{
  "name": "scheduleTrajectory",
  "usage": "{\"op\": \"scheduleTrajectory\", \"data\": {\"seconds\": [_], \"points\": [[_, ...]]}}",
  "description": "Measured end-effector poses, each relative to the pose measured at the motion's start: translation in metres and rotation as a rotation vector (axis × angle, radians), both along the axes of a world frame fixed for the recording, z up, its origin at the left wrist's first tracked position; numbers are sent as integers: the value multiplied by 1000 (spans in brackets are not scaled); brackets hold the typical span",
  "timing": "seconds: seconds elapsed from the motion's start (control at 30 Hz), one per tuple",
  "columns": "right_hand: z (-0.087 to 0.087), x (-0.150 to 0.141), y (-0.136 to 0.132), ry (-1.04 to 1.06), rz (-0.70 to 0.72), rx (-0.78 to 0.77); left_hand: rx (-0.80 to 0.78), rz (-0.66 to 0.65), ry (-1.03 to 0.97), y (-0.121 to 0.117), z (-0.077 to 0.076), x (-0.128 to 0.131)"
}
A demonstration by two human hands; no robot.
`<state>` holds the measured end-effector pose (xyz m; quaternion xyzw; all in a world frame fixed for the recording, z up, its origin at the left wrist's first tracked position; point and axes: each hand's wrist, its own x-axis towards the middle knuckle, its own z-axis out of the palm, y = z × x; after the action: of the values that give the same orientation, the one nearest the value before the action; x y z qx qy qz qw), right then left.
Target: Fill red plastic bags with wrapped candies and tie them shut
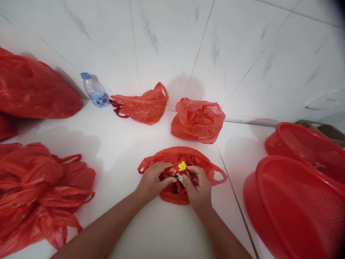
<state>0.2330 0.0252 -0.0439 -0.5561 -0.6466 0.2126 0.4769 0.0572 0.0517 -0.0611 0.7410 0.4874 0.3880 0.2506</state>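
Between both hands is a small red packet [180, 169] with yellow characters and a printed figure. My left hand [154, 180] pinches its left side with thumb and fingers. On the other side, my right hand [198, 187] grips the packet with the thumb across its front. Directly beneath lies an open red plastic bag [172, 199], its handles spread left and right. More dark red items [188, 158] show inside this bag, partly hidden by my hands and the packet.
Behind stand two red bags, one crumpled [147, 108] and one upright [198, 124], near a water bottle [98, 94] by the tiled wall. Big red bags [35, 86] and a heap of bags [40, 190] lie left. Red perforated baskets [265, 201] stand right.
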Motion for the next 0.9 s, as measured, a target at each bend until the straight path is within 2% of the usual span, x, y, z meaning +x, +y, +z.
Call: {"op": "scheduleTrajectory", "data": {"seconds": [0.1,0.2,0.37,0.43,0.6,0.7,0.8,0.9], "points": [[1,1,1,-18,51,-12,53,30,-65,0,1,0],[5,3,3,-38,93,-8,146,-13,-105,-1,4,0],[8,5,5,-91,276,-102,350,-74,-109,-3,8,-3],[7,5,5,-71,291,-132,339,-67,-90,-4,8,-3],[4,4,4,-7,224,-130,146,-60,-54,-5,5,-2],[7,5,5,4,231,-131,122,-66,-59,-5,4,0],[12,12,7,-86,210,-110,152,-6,-60,-3,6,-1],[18,22,10,-283,138,-112,150,93,-41,-2,8,-3]]}}
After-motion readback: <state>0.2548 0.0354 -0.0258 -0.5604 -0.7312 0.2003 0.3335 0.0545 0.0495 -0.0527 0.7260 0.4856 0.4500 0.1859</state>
